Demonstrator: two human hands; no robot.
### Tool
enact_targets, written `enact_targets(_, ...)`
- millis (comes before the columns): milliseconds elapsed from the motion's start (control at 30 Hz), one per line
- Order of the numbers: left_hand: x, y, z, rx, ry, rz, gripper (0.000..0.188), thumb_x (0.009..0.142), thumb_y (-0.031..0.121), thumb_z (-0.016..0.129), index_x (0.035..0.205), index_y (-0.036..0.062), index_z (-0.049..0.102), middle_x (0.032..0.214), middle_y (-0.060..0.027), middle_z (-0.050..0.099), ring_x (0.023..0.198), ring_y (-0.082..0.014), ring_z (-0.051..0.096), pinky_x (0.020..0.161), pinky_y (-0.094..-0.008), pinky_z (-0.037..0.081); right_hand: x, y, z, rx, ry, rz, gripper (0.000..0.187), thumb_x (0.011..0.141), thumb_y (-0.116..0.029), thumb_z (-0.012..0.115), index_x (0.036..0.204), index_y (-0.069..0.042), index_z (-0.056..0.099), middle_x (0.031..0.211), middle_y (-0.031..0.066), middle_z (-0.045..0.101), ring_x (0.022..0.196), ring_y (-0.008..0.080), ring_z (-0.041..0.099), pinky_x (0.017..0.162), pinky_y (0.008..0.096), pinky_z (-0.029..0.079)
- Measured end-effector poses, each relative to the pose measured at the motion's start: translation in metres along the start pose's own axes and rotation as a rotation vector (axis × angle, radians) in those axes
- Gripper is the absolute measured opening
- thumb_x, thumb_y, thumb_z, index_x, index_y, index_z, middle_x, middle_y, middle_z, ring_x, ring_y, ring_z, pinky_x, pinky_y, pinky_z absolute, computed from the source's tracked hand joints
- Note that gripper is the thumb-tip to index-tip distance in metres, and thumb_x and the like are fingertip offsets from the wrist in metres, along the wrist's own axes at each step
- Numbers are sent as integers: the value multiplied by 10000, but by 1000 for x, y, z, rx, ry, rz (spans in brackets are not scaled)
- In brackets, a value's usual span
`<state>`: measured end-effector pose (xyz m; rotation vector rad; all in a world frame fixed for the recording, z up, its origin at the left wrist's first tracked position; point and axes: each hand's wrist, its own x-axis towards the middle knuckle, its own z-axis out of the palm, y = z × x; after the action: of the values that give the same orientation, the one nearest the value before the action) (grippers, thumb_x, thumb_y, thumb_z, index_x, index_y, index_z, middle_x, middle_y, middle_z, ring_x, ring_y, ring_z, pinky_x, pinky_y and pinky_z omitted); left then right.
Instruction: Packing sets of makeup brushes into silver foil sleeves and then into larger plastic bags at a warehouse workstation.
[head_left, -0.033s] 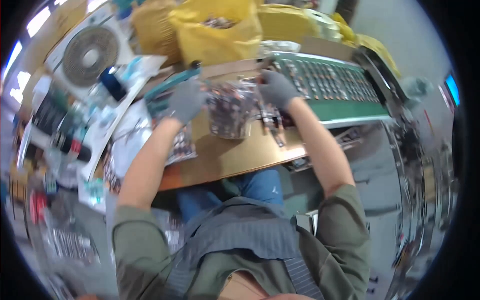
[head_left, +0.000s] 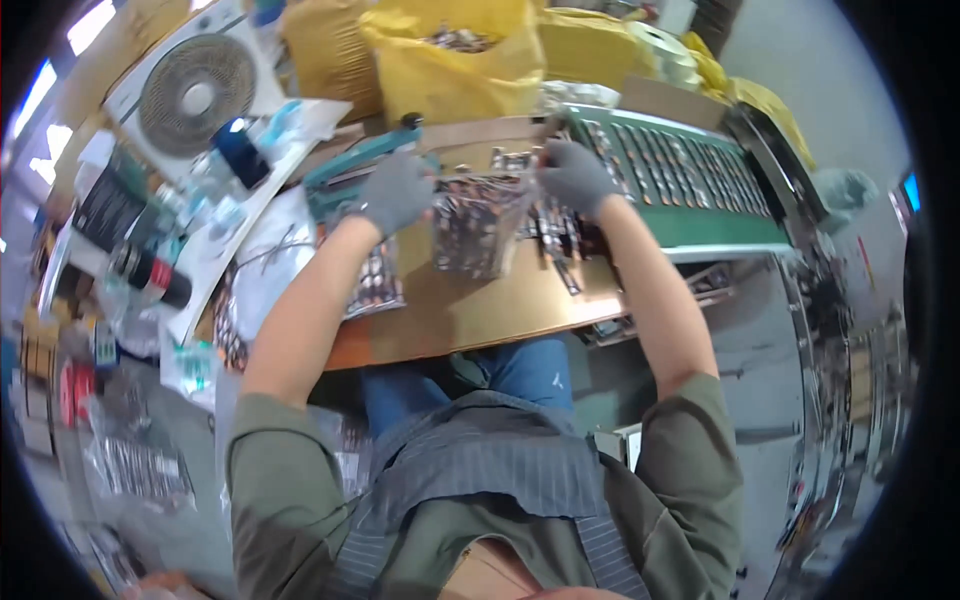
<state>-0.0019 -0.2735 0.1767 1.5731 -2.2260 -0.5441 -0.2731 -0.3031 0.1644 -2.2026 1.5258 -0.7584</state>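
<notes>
Two on the grip: left hand [head_left: 398,192] and right hand [head_left: 578,178], grey-gloved, each clenched at a top corner of a clear bag [head_left: 470,228] of small dark parts [head_left: 458,240], over the desk [head_left: 500,312]. Right of bag: loose strips [head_left: 562,252], then green board [head_left: 690,228] bearing rows. Left of bag: teal tool [head_left: 362,156]; farther left, dark bottle [head_left: 177,291], red label [head_left: 158,276], print illegible. Versus earlier frame: same grip, less blur, view slightly shifted.
</notes>
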Motion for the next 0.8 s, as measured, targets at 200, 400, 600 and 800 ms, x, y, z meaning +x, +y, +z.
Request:
enact_targets(200,-44,-20,-5,-381,283,134,307,865,179,497,1033,-49,615,699,-50,617,543,-93,587,474,-245,456,0,-12,21,539,-378,159,138,788,-114,575,877,-10,587,729,65,618,664,100,572,599,252,454)
enact_targets(400,-66,14,-38,-665,70,-10,263,894,147,509,1045,-43,609,652,-20,586,519,-60,538,440,-213,418,-21,-93,-10,116,206,-362,332,829,-249,648,1046,-28,532,740,67,592,694,171,590,639,296,467)
enact_targets(600,-66,3,-47,-619,516,317,293,807,109,627,1074,-7,597,781,-55,627,681,-148,607,660,-270,491,-2,-103,53,420,-39,-387,305,895,-272,546,731,-15,570,594,148,547,544,322,539,517,341,414)
enact_targets(800,-59,-129,55,-897,124,-354,484,673,175,781,1089,-5,610,1004,-78,642,899,-147,590,834,-286,451,88,-91,158,67,19,-340,333,895,-384,510,856,-64,594,715,197,604,664,383,587,574,412,450)
